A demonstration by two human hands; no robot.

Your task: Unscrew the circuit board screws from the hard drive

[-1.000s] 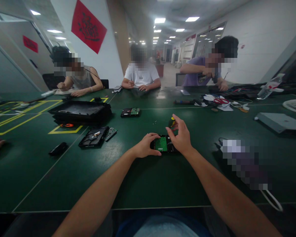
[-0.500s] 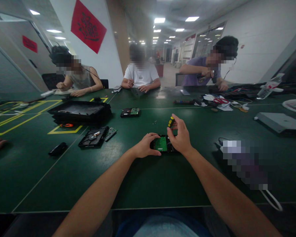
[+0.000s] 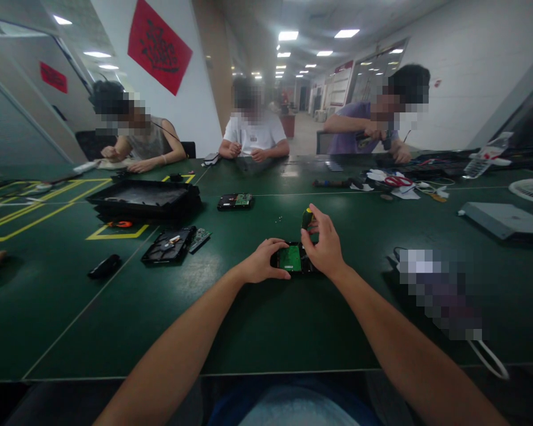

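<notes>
A hard drive (image 3: 289, 258) with a green circuit board lies flat on the table in front of me. My left hand (image 3: 266, 260) grips its left end, thumb along the near edge and fingers over the far side. In my right hand (image 3: 323, 245) is a screwdriver (image 3: 307, 219) with a yellow and dark handle, held upright by the fingertips above the drive's right part. The hand hides the screwdriver's tip and the drive's right end. A few tiny screws (image 3: 278, 219) lie on the table beyond the drive.
Another hard drive (image 3: 234, 202) lies farther back. To the left are an opened drive case (image 3: 169, 245), a loose circuit board (image 3: 199, 240) and a black tray (image 3: 144, 198). A pixelated pouch-like object (image 3: 439, 293) and a grey box (image 3: 504, 220) lie right. Three people sit opposite.
The screwdriver handle has turned in my right fingers, showing more of its dark side. My left hand and the hard drive stay in place.
</notes>
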